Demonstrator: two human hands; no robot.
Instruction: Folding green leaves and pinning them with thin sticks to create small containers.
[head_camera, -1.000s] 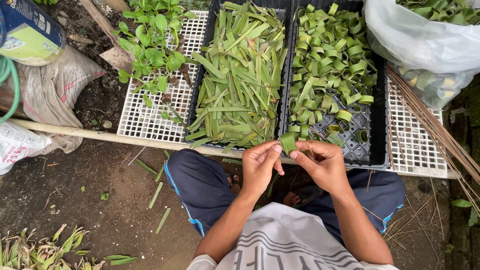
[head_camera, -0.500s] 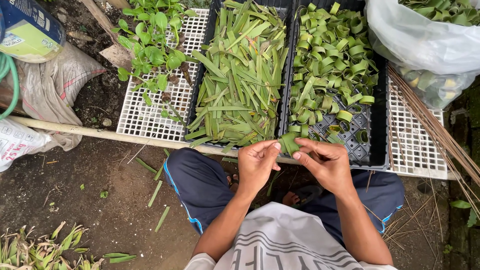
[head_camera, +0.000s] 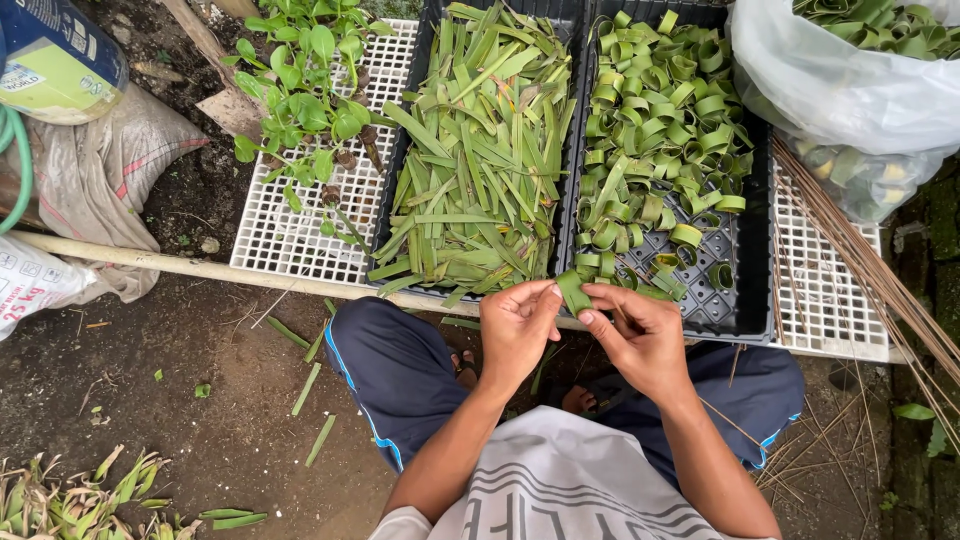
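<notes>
left hand (head_camera: 515, 325): thumb and forefinger pinched on one end of the leaf strip (head_camera: 574, 291), other fingers curled loosely.
right hand (head_camera: 640, 335): fingertips closed on the strip's other end, facing the left-hand fingers.
strip position: between the two sets of fingertips, bent over into a partial loop, just in front of the near rim of the tray of loops (head_camera: 752, 250).
done so far: that black tray is mostly filled with rolled green leaf loops (head_camera: 660, 110); more of them sit in the clear plastic bag (head_camera: 850, 90) beyond and right of the right-hand fingers.
left to do (judgement): a lot. The tray of flat strips (head_camera: 475, 150), beyond the left-hand fingers, is heaped full; the near corner of the loop tray shows bare grid.
around: white mesh rack (head_camera: 290, 235) with leafy seedlings (head_camera: 305, 90) further left; bundle of thin brown sticks (head_camera: 880, 270) far right; cut leaf scraps (head_camera: 310, 385) on the dirt under the left wrist.
in the way: nothing between fingers and trays; the person's knees sit tight below the hands.
</notes>
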